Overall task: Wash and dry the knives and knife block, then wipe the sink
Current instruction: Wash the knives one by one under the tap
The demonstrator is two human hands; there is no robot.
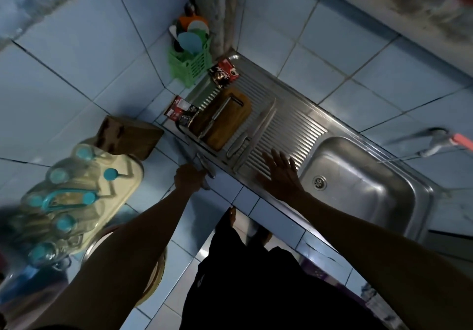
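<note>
At the counter's left end a tray carries upturned glasses, blurred, at least six. Just beyond it the wooden knife block lies on the tiled counter beside the wall. The left hand reaches forward with its arm nearly straight, fingers curled round the handle of a knife at the counter's front edge, where the tiles meet the steel drainboard. On the drainboard's left part a wooden cutting board holds one knife; two more knives lie side by side on the ridges just right of it. Two packets and a green utensil basket sit toward the back corner. The right hand is spread flat, fingers straight, holding nothing, over the drainboard's front edge beside the two knives. Bare ridges lie between it and the sink, whose basin fills the right end.
</note>
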